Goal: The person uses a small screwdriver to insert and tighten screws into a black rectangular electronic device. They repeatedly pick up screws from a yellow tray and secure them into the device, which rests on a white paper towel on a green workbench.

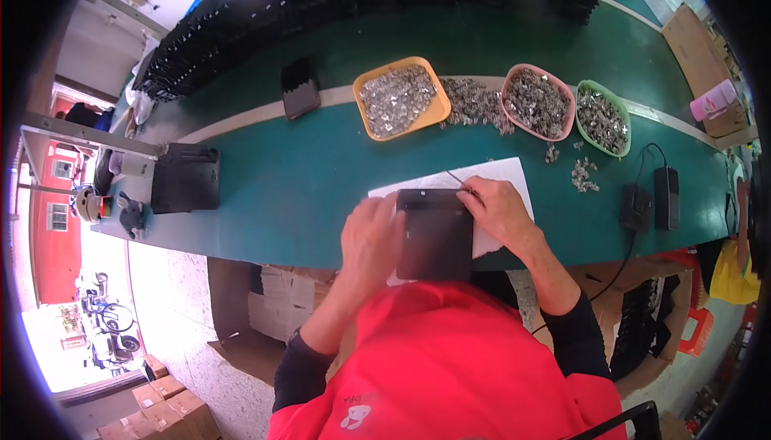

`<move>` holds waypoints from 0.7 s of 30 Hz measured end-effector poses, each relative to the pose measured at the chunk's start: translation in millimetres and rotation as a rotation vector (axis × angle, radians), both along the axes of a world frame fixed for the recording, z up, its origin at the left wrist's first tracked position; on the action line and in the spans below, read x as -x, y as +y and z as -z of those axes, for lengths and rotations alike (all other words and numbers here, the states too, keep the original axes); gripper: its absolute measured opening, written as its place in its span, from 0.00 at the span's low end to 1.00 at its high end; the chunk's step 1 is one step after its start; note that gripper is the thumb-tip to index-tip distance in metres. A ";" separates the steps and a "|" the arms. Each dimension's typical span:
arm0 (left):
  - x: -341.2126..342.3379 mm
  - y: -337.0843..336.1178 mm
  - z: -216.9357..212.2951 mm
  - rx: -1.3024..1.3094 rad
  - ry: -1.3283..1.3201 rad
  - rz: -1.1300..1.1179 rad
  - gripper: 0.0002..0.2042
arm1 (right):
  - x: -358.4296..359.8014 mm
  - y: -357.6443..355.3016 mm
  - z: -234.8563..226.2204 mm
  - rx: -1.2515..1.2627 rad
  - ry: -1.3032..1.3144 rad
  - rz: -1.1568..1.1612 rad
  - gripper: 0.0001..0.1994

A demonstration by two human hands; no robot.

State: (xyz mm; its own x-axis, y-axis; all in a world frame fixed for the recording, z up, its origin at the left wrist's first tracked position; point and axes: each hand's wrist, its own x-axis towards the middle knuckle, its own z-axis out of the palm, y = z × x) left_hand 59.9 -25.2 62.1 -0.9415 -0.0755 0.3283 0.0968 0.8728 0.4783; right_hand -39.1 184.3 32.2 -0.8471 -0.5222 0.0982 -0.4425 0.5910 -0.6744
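A flat black rectangular panel (438, 235) lies in front of me, partly over a white sheet (507, 175) at the table's near edge. At the panel's upper right corner my right hand (502, 213) has its fingers closed on a thin dark rod (454, 176); its thumb touches the panel. My left hand (369, 238) is at the panel's left edge, its fingers smeared by motion. Whether it grips anything is hidden by the blur.
Small metal pieces fill a yellow tray (442, 108), a pink tray (572, 111) and a green tray (623, 147). Loose pieces (474, 104) lie between. Black panels (299, 88) stand at the back and left. A corded black device (635, 206) sits right.
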 end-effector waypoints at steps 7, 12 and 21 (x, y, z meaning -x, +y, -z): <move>105.1 -28.9 -0.7 0.008 0.010 0.019 0.04 | -6.8 -1.4 0.2 0.003 -0.009 0.047 0.10; 155.1 -8.8 12.8 0.189 -0.076 0.088 0.06 | -4.6 -0.1 -0.6 0.018 0.002 0.055 0.10; 156.3 -8.2 46.9 -0.039 -0.051 0.096 0.10 | -2.5 4.1 0.9 0.069 0.033 0.032 0.10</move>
State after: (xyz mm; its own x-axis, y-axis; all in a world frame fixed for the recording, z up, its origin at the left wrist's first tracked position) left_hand -96.4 -33.4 15.3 -0.9606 0.0040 0.2780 0.1535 0.8413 0.5183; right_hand -36.6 188.4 31.2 -0.8590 -0.4860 0.1607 -0.4466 0.5581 -0.6994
